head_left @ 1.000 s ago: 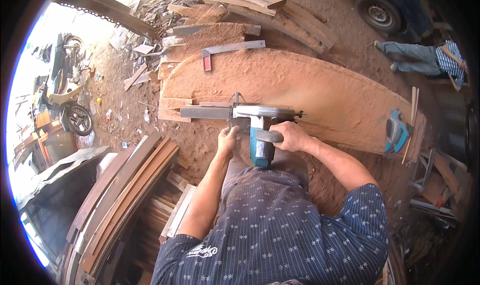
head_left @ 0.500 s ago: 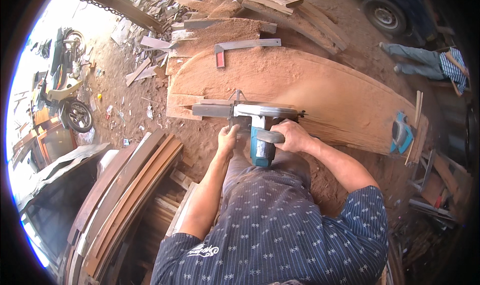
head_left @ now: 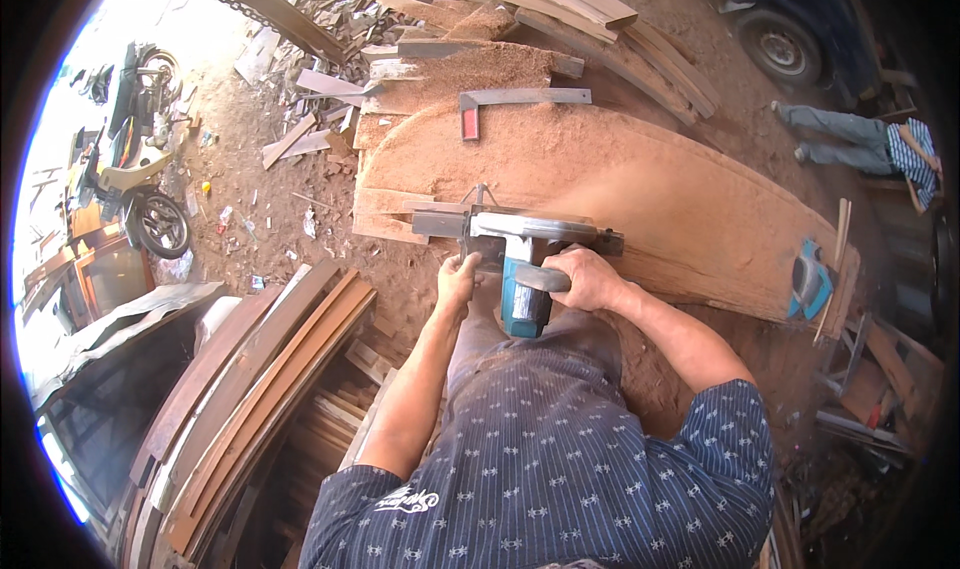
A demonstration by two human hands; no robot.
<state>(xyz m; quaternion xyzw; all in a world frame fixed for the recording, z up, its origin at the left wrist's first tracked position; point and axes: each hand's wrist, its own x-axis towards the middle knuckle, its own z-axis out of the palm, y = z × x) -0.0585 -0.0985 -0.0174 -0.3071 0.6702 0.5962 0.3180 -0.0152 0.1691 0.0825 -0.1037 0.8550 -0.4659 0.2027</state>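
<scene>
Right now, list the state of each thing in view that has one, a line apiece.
Power saw: held in both hands, probably running, with a dust haze beside it
Left hand: closed on a thin part at the saw's left end
Right hand: closed around the handle
Dark strip: partly hidden under the saw
Square: lying flat, unheld
Planer: set down, unheld
Wooden slab: dusted with sawdust
Motorcycle: parked, riderless
</scene>
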